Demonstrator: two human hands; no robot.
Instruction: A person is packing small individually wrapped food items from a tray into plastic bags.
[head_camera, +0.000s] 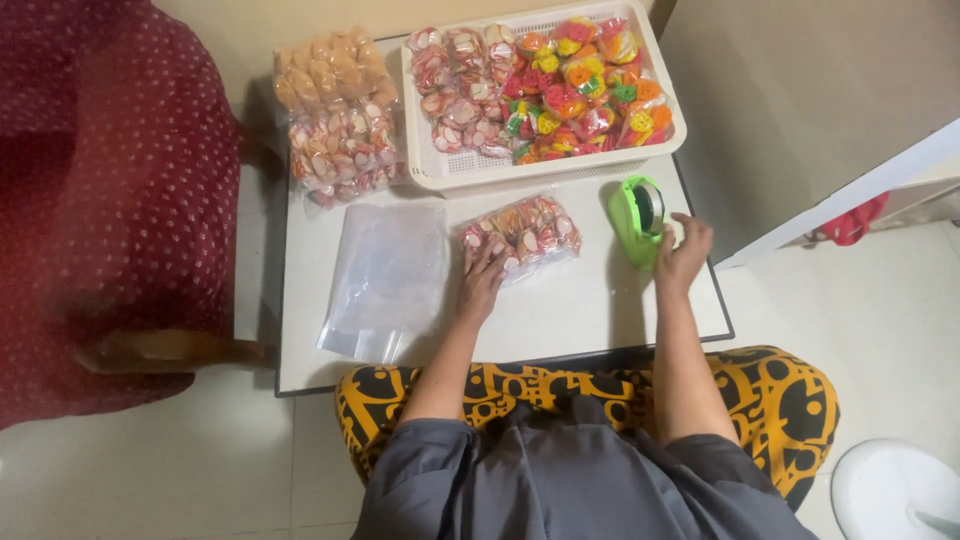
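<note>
My left hand (483, 283) lies flat with spread fingers on the near end of a clear packet of red-and-white snack pieces (524, 232) in the middle of the white table (590, 300). My right hand (683, 253) reaches to a green tape dispenser (637, 218) at the table's right side, fingertips touching its near edge. Whether it grips the dispenser is unclear.
A white slotted tray (430, 165) at the back holds several packets of red-white and multicoloured snacks. Stacked filled bags (335, 115) sit at the back left. A pile of empty clear bags (385, 280) lies left of my hand. A dark red armchair (120, 200) stands left.
</note>
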